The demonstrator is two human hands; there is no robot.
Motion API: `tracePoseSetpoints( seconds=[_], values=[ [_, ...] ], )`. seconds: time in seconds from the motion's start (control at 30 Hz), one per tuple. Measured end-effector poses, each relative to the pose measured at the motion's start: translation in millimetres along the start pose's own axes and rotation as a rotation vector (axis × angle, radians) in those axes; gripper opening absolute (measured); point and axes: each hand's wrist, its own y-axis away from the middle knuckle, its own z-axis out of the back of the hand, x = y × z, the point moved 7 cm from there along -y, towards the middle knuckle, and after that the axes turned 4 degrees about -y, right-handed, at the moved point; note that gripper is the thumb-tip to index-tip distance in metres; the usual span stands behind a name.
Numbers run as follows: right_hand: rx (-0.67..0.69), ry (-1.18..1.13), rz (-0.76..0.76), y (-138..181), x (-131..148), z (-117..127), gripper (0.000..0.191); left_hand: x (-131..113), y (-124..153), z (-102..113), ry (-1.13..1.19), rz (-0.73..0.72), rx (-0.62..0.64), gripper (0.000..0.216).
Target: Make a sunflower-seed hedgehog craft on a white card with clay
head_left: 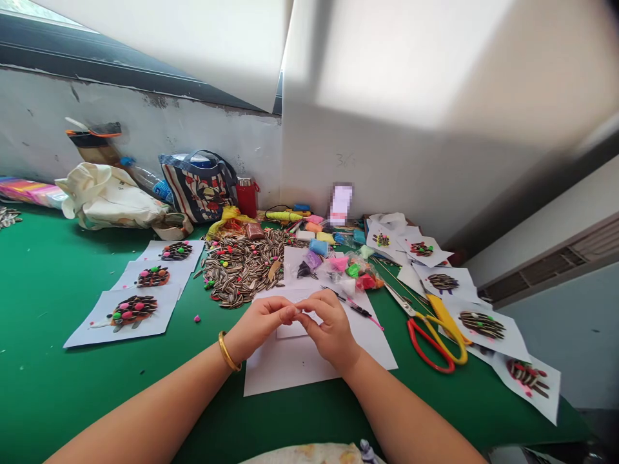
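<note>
My left hand [258, 324], with a gold bangle [227, 352] at its wrist, meets my right hand [333, 327] at the fingertips. Both are closed in a pinch above a large white sheet of paper [309, 375]. Whatever lies between the fingers is too small or hidden to make out. Beneath the hands a smaller white card [291, 330] is partly covered. Just beyond them lie a black pen [359, 310] and small bags of coloured modelling clay [339, 263]. A heap of striped sunflower seeds [242, 267] spreads behind my left hand.
Red-and-yellow scissors [438, 341] rest on the green table [97, 393] at right, near a yellow cutter [442, 316]. Cards with seed hedgehogs line the left [133, 316] and right [483, 327]. At the back stand bags [198, 187], a red bottle [247, 198] and a phone [341, 203].
</note>
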Motion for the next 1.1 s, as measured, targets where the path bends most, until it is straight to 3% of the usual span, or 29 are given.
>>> tracePoseSetpoints(
  seconds=[0.37,0.7,1.1],
  values=[
    [0.040,-0.008,-0.007,-1,-2,-2,0.013,2,-2,6,-0.080,-0.032,-0.054,0.030],
    [-0.007,-0.002,0.007,-3,3,1,0.007,-12,3,5,-0.342,-0.249,-0.124,0.023],
    [0.042,-0.017,0.024,-1,1,-1,0.024,-16,2,8,-0.291,-0.197,-0.156,0.028]
  ],
)
